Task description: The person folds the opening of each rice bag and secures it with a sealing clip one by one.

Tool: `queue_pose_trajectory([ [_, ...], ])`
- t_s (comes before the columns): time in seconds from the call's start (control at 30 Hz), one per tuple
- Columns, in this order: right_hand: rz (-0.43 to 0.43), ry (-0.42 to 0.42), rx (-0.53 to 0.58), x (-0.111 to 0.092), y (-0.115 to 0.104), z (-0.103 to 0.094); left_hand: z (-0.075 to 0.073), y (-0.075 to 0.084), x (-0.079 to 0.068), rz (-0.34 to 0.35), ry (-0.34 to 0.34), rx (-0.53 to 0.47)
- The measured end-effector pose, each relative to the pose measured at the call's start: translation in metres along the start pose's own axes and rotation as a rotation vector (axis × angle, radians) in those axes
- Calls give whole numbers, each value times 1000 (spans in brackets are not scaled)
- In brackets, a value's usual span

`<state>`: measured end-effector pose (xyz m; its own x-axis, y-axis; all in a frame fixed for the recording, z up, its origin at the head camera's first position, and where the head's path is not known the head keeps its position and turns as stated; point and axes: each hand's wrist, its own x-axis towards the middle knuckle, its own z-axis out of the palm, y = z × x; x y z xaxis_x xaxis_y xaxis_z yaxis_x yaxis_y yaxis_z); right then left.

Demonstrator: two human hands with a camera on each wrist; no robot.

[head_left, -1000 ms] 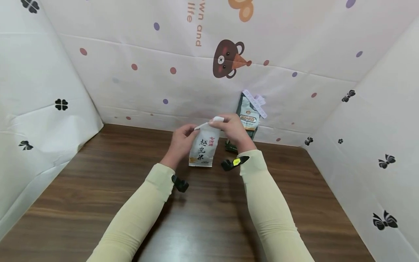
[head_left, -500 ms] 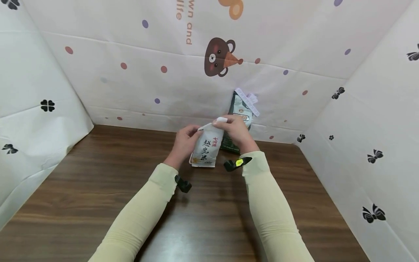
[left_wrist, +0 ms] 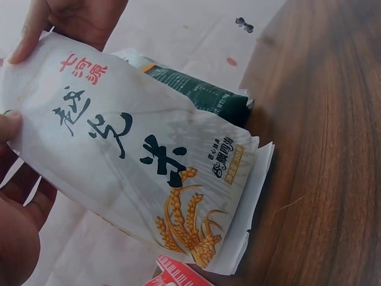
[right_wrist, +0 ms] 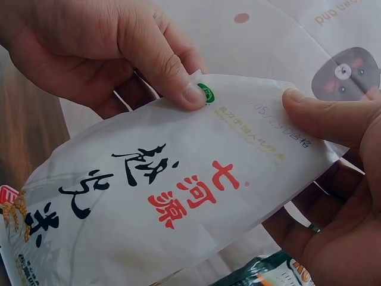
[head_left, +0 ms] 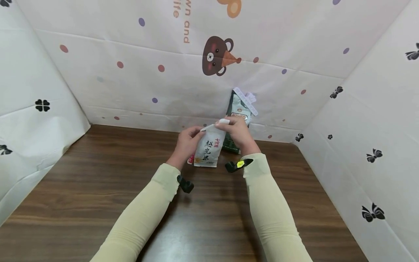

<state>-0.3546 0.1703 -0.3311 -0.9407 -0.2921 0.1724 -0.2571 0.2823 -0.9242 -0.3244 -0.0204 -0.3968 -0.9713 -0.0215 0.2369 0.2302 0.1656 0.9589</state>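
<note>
Both hands hold a white paper rice bag (head_left: 209, 149) by its top edge, near the back of the table. My left hand (head_left: 189, 142) pinches the left top corner, with the thumb on the printed front. At the right top corner my right hand (head_left: 239, 133) pinches the paper the same way. In the left wrist view the bag (left_wrist: 119, 131) shows dark brush lettering, red characters and golden grain ears. The right wrist view shows both thumbs lying on the bag's upper front (right_wrist: 178, 167); most other fingers are hidden behind it.
A green and white packet (head_left: 241, 109) leans on the back wall behind my right hand, with a pale lilac strip (head_left: 245, 101) across its top. A small red item (head_left: 191, 159) peeks out behind the rice bag's left side. The brown wooden table (head_left: 114, 182) meets patterned sheets.
The head view has shifted slightly. Both hands and the rice bag have moved a little right against the wall, covering more of the green packet. The red item now shows at the bag's left.
</note>
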Motion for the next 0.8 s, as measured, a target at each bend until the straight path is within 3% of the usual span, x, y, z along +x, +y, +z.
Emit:
queue_pose_trajectory([
  [0.2,45,20,5,0,9,1,3,-7,0,-30,-9,6],
  [0.53,58,48,43,2,14,1,11,-9,0,1,-1,-88],
  [0.63,61,57,-15,1,12,1,12,-10,-1,14,6,-109],
  [0.8,-49,12,-287,-3,5,3,13,-13,-2,47,19,-123],
])
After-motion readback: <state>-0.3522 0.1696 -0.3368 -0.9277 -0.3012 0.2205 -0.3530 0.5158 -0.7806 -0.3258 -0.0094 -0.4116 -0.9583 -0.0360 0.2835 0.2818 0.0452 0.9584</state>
